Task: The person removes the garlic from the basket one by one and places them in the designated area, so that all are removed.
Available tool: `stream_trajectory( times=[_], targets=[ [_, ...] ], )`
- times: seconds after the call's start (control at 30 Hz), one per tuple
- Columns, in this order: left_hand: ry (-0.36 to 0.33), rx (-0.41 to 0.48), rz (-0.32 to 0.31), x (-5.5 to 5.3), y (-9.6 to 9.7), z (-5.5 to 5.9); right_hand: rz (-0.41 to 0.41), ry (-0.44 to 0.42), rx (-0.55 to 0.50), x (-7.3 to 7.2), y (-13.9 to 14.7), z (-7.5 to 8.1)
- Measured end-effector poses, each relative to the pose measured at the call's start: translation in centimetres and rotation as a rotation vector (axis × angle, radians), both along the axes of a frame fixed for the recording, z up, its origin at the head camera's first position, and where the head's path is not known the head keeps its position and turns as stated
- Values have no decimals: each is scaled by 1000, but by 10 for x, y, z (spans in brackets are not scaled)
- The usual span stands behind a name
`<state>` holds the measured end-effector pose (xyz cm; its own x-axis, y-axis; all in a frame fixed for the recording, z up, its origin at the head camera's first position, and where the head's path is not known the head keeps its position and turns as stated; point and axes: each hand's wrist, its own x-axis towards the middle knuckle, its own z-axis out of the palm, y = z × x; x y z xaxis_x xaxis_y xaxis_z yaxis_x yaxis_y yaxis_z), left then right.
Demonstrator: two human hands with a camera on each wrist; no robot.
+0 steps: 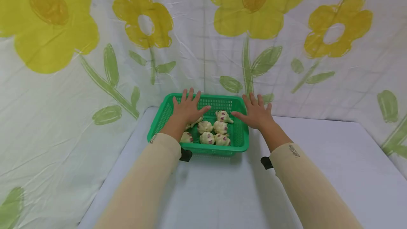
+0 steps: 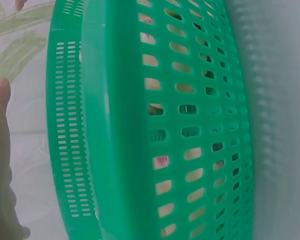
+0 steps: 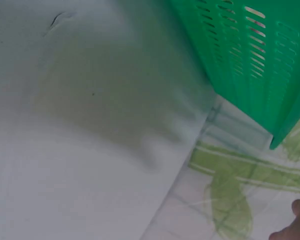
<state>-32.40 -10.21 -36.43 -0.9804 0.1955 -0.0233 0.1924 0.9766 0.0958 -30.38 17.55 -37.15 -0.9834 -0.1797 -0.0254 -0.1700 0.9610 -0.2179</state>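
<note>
A green slotted plastic basket (image 1: pixel 219 148) stands near the back of the white table. In it lie several cream bulbs (image 1: pixel 205 127) with purple marks, which look like garlic. My left hand (image 1: pixel 187 109) is spread over the basket's left part, fingers apart, holding nothing and hiding some of the bulbs. Beside the right rim, my right hand (image 1: pixel 257 115) hovers with its fingers also spread and nothing in it. The left wrist view shows the basket's side wall (image 2: pixel 125 125) up close, with pale bulbs behind the slots. A basket corner (image 3: pixel 260 75) appears in the right wrist view.
The white tabletop (image 1: pixel 216 193) extends in front of the basket and to its right. Behind and at both sides hangs a pale curtain (image 1: pixel 190 66) with yellow flowers, close to the basket's back rim.
</note>
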Motion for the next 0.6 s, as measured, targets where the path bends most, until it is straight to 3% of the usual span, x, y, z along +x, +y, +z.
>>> stream_trajectory(
  times=[0.33,0.6],
  targets=[
    [25,35,-35,8,-4,6,38,16,-14,2,-10,-2],
    [27,140,-50,17,-16,5,94,34,-61,5,-24,-5]
  ],
)
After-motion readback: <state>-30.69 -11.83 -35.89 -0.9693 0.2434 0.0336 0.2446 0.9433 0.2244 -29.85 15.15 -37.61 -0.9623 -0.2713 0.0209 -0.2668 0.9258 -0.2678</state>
